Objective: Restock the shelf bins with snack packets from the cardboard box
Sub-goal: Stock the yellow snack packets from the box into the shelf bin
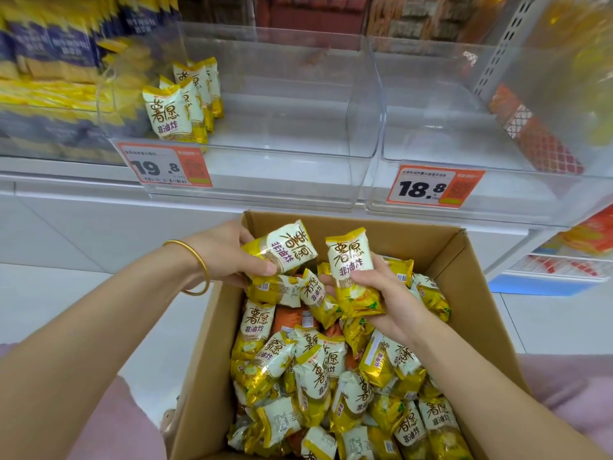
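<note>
Beneath two bins (265, 151), left hand (225, 257) and right hand (391, 297) each grip one packet (351, 260) over one cardboard box (471, 293).

Retail shop aisle. Orange price tags (164, 165) on clear shelf bins (282, 127). Packaged snacks (49, 44) stacked far left on white shelving (66, 175).

Snack packets (318, 376) are white over yellow-gold foil, with brown and purple lettering; the cardboard box (471, 300) is plain brown. Price tags (434, 187) are orange with white panels and black digits. Orange packets (537, 144) carry a white lattice pattern.
</note>
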Available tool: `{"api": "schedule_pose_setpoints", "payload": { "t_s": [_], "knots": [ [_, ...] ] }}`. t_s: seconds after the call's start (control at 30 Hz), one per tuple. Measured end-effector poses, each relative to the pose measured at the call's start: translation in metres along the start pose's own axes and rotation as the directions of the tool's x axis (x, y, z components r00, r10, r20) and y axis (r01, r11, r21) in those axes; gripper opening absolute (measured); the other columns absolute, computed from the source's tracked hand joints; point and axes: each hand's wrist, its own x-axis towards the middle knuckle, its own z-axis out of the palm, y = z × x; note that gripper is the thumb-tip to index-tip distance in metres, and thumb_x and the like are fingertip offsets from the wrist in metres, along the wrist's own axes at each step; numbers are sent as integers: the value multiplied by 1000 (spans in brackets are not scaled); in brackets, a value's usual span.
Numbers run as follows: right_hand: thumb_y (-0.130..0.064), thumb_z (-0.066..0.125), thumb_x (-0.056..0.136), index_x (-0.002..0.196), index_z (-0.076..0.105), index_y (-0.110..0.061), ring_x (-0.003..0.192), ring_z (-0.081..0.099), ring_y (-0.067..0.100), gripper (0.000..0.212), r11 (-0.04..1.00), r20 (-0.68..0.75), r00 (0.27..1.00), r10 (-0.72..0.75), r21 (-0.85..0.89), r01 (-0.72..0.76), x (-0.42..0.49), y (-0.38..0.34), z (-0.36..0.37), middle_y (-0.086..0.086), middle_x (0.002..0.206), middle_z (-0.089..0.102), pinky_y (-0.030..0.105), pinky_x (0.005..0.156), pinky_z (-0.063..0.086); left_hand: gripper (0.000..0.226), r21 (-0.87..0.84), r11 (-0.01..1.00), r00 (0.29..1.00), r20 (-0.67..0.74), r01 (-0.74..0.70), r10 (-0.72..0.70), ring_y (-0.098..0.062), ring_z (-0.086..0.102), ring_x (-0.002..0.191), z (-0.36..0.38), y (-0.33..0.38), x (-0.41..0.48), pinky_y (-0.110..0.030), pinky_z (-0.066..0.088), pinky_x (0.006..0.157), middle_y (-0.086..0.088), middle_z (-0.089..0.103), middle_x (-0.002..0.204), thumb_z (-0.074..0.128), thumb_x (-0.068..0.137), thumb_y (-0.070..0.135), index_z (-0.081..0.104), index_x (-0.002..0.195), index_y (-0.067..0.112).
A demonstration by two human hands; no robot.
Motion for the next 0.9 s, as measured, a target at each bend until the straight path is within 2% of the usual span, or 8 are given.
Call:
{"api": "schedule_pose_setpoints", "payload": {
  "t_s": [0.13, 0.33, 0.5, 0.6, 0.67, 0.7, 0.8, 0.9],
  "knots": [
    [-15, 72, 59, 122, 56, -14, 98, 67, 32, 64, 995, 29, 999, -40, -95, 43, -9, -7, 17, 15, 110, 70, 46, 88, 53, 56, -178, 984, 998, 57, 4, 6, -18, 66, 88, -1, -6, -8, -26, 59, 67, -3, 58, 111, 72, 77, 1, 46, 124, 17],
    [-24, 94, 42, 119, 58, -8, 101, 66, 28, 86, 969, 160, 971, -176, -143, 200, -22, -31, 62, 15, 113, 68, 39, 85, 55, 46, -357, 928, 986, 79, -109, 146, -17, 68, 82, -2, 6, -20, -27, 59, 70, -7, 64, 103, 63, 82, -4, 51, 122, 15],
    [-1, 80, 60, 115, 60, -14, 101, 66, 30, 60, 932, 267, 935, -232, -214, 292, -21, -70, 99, 15, 114, 68, 45, 83, 56, 47, -481, 843, 935, 120, -240, 334, -28, 63, 109, -9, 30, -30, -36, 55, 86, -14, 62, 123, 52, 89, -4, 46, 133, 10],
    [-23, 86, 56, 120, 59, -14, 108, 63, 35, 70, 882, 350, 887, -300, -253, 398, -2, -103, 125, 17, 122, 64, 52, 88, 52, 42, -512, 792, 908, 52, -334, 416, -25, 62, 112, -34, 52, -30, -36, 53, 91, -12, 61, 126, 47, 94, 1, 46, 134, 11],
    [-25, 85, 59, 131, 50, -8, 118, 56, 40, 81, 837, 368, 867, -336, -306, 454, 24, -126, 144, 21, 130, 58, 58, 95, 47, 39, -361, 807, 882, -132, -468, 452, -22, 59, 114, -57, 62, -22, -36, 51, 95, -11, 59, 129, 47, 97, 13, 45, 136, 13],
    [-24, 81, 63, 135, 46, -6, 120, 54, 42, 82, 837, 342, 876, -341, -314, 448, 42, -137, 152, 23, 132, 55, 59, 95, 46, 39, -133, 843, 834, -288, -521, 470, -21, 57, 116, -70, 63, -15, -37, 48, 97, -9, 57, 130, 47, 98, 21, 47, 136, 13],
    [-28, 77, 60, 132, 48, -4, 107, 61, 38, 81, 825, 248, 909, -335, -389, 410, 100, -159, 174, 23, 125, 60, 56, 91, 50, 47, 624, 727, 571, -499, -286, 652, -32, 54, 110, -100, 47, 9, -44, 43, 93, -14, 62, 116, 33, 94, 37, 61, 118, 8],
    [-20, 79, 61, 126, 51, -2, 83, 66, 26, 73, 742, 180, 933, -311, -568, 357, 162, -161, 181, 13, 102, 66, 45, 75, 57, 71, 818, 564, 654, -369, -109, 660, -30, 50, 114, -107, 27, 28, -47, 38, 98, -8, 63, 115, 7, 82, 47, 64, 109, 14]
  ]
}}
